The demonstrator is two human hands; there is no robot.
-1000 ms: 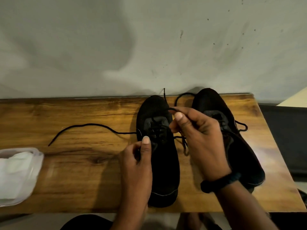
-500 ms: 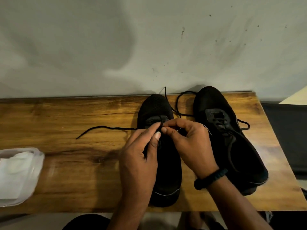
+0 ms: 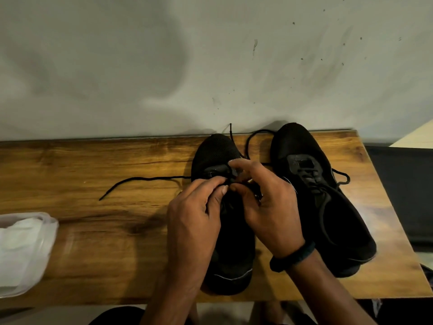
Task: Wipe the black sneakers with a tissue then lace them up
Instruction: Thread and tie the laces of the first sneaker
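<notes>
Two black sneakers stand toe-to-wall on a wooden table (image 3: 93, 242). The left sneaker (image 3: 216, 151) sits under both hands. My left hand (image 3: 194, 221) and my right hand (image 3: 269, 202) meet over its eyelets, fingertips pinching its black lace (image 3: 140, 181). One loose end of that lace trails left across the wood; another end curls up past the toe toward the wall. The right sneaker (image 3: 328, 207) lies beside it, laced, with a small loop at its right side. A dark band circles my right wrist.
A clear plastic pack of white tissues (image 3: 21, 249) lies at the table's left front edge. A grey wall runs along the table's back edge. Right of the table lies a dark surface (image 3: 403, 195).
My hands came together over the left sneaker's eyelets. The lace end trailing on the left has been drawn shorter, toward the shoe.
</notes>
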